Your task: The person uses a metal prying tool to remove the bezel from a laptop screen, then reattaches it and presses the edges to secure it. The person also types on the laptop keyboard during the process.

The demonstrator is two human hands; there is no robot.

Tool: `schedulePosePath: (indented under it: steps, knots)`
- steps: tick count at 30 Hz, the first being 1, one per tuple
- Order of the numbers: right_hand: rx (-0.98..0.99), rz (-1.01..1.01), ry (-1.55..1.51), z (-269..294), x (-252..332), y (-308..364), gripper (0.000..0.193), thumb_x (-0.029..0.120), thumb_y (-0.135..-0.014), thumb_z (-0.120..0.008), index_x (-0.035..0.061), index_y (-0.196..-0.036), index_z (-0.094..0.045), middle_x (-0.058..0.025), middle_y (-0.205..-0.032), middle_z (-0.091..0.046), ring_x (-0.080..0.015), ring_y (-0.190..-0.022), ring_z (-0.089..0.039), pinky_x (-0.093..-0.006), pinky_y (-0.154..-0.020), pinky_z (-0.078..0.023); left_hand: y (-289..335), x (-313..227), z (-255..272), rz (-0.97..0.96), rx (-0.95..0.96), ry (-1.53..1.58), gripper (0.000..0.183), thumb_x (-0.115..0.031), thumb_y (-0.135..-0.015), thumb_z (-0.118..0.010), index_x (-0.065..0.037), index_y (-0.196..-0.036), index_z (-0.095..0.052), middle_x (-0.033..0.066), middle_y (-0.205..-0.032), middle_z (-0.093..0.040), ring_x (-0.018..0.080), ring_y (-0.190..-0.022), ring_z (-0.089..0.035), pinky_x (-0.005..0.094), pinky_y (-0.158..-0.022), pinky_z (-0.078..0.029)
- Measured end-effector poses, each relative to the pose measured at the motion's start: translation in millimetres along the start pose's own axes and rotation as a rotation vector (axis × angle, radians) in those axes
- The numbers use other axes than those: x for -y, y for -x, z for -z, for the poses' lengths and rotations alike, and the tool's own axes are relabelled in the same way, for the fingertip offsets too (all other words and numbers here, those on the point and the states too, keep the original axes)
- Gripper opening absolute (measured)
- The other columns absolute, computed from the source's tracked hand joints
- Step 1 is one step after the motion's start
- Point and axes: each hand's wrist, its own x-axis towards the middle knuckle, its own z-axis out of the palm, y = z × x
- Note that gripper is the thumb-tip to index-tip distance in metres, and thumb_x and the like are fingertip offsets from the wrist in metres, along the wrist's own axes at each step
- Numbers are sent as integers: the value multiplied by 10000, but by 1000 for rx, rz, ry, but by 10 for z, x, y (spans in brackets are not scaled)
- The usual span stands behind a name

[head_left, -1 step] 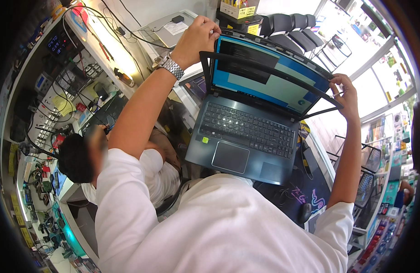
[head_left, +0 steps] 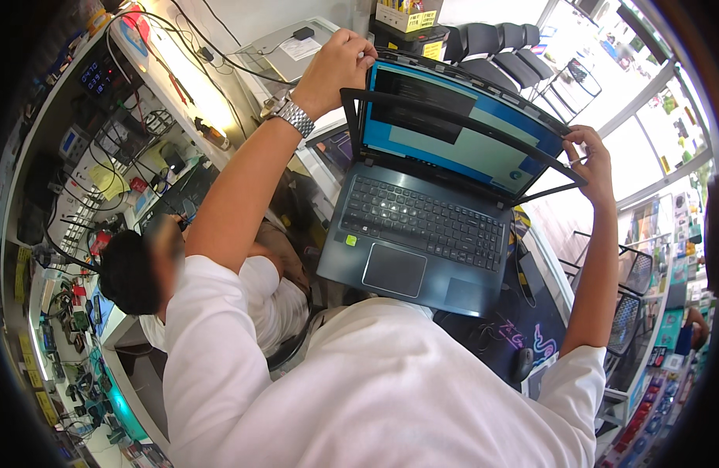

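A dark laptop (head_left: pixel 422 234) lies open in front of me, its screen (head_left: pixel 453 117) lit with blue and pale windows. The black screen bezel (head_left: pixel 453 123) has come away along the top and leans forward over the display, its lower ends still near the hinge. My left hand (head_left: pixel 336 69), with a metal watch on the wrist, is closed at the screen's upper left corner, fingertips pinching its edge. My right hand (head_left: pixel 592 165) grips the screen's upper right corner, beside the bezel's corner. A thin shiny thing shows at its fingers; I cannot make out what.
A black mouse (head_left: pixel 522 363) rests on a dark printed mat right of the laptop. On my left another person (head_left: pixel 242 304) sits close by at a workbench crowded with cables and tools. Black chairs (head_left: pixel 492 51) line the far side. Shelves of goods stand at the right.
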Motion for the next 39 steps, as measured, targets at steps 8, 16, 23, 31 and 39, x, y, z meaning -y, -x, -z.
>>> schedulePosePath:
  steps: [8, 16, 23, 31, 39]
  knots:
    - [-88, 3, -31, -42, 70, -39, 119, 84, -949, -767, -9, -1005, -715, -104, -1197, -711, -198, -1039, -612, -360, -994, -474, -71, 42, -19, -86, -51, -17, 101, -46, -971, -719, 18, -1049, -725, 148, -1023, -696, 276, -867, -725, 357, -778, -620]
    - [-97, -31, -74, -53, 30, -43, 134, 100, -953, -792, -5, -1014, -736, -103, -1212, -707, -196, -1052, -622, -355, -995, -479, -44, 50, -56, -36, -54, 62, 109, -64, -978, -714, 18, -1049, -727, 164, -1044, -695, 301, -879, -727, 379, -789, -615]
    - [-122, -25, 1, -70, 58, -30, 129, 115, -964, -799, 6, -1004, -742, -83, -1155, -717, -212, -1070, -683, -350, -950, -523, -31, 20, -76, -64, -85, 118, 102, -32, -977, -708, 20, -1064, -716, 159, -1043, -682, 300, -869, -731, 377, -789, -622]
    - [-180, 100, 22, -113, 28, -25, 134, 97, -949, -808, 9, -1027, -746, -98, -1142, -716, -230, -1073, -693, -365, -953, -542, 16, 29, -83, -92, -111, 111, 119, -20, -980, -710, -8, -1099, -703, 152, -1058, -688, 288, -870, -747, 357, -788, -638]
    - [-213, 118, 70, -154, 67, -6, 145, 29, -927, -809, 8, -1038, -719, -109, -1104, -712, -218, -963, -712, -351, -894, -559, 14, 75, -142, -117, -162, 127, 154, -30, -976, -726, -34, -1123, -678, 147, -997, -702, 303, -850, -733, 391, -756, -598]
